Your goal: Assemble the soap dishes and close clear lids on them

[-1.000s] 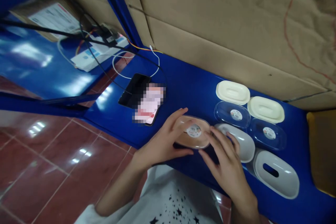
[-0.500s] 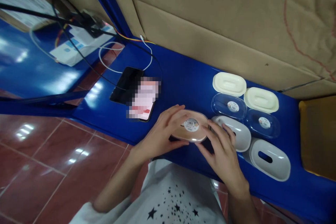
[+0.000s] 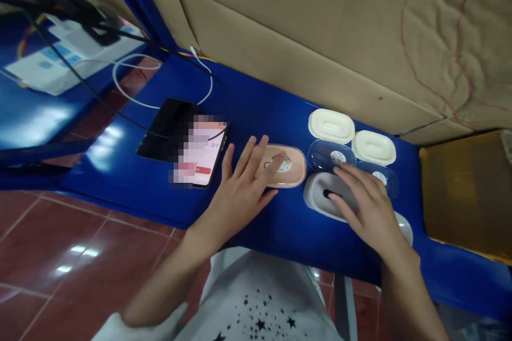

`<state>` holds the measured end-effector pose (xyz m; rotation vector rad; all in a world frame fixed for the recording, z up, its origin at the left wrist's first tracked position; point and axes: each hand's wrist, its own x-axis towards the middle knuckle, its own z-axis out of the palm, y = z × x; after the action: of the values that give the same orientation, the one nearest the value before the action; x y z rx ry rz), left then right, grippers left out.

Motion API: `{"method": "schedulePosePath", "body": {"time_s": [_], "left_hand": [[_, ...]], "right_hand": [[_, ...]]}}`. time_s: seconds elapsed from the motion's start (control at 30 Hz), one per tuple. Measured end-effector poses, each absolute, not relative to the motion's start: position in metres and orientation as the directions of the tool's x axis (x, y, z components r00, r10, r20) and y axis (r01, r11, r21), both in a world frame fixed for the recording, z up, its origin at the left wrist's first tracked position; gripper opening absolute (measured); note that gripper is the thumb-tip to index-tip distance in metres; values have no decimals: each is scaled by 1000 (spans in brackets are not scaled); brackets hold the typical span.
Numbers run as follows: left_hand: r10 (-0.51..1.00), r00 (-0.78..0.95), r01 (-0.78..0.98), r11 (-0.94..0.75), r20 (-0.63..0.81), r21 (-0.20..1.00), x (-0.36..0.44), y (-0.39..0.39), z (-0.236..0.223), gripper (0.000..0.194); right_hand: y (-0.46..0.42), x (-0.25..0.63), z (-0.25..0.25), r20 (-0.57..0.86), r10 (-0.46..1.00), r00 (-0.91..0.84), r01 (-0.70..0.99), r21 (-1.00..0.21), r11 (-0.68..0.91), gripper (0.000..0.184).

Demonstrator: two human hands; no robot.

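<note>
A peach oval container with a clear lid and round sticker (image 3: 295, 169) rests on the blue shelf. Spread over its left side and top are the fingers of my left hand (image 3: 242, 189). My right hand (image 3: 374, 210) hovers over a grey-white oval container (image 3: 320, 205), fingers apart, the thumb tip near its dark oval slot; whether it touches, I cannot tell. Part of a second white container (image 3: 406, 229) shows behind my right wrist. Beyond the right fingers are two clear lids with stickers, one nearer the middle (image 3: 320, 155) and one (image 3: 392, 181) partly covered.
Two cream oval pieces (image 3: 331, 125) lie at the back of the blue shelf (image 3: 256, 234), before a cardboard wall (image 3: 280, 37). Left stand a lit phone (image 3: 202, 157) and a dark device (image 3: 162, 125) with cables. A brown taped box (image 3: 468, 192) is at right.
The peach container went from both hands down onto the shelf. My right hand let go and moved right over the grey-white container. The view shifted slightly.
</note>
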<state>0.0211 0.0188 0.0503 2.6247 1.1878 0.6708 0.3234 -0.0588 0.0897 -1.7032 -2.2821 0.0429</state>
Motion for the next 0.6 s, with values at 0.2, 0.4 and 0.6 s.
{"method": "schedulePosePath", "body": {"time_s": [0.2,0.4,0.6], "left_hand": [[586,708,454,-805,394,383,67,-14,61,58],[551,796,414,-799,253,437,112,-24,43,87],[612,776,457,-715,156,529,107,-23,43,82]], "right_hand": [[13,390,84,195,954,-229,936,-223,270,45],[87,431,61,57,967,-248,921,-295,254,72],[111,439,49,-57,954,-295,896,-362,255,99]]}}
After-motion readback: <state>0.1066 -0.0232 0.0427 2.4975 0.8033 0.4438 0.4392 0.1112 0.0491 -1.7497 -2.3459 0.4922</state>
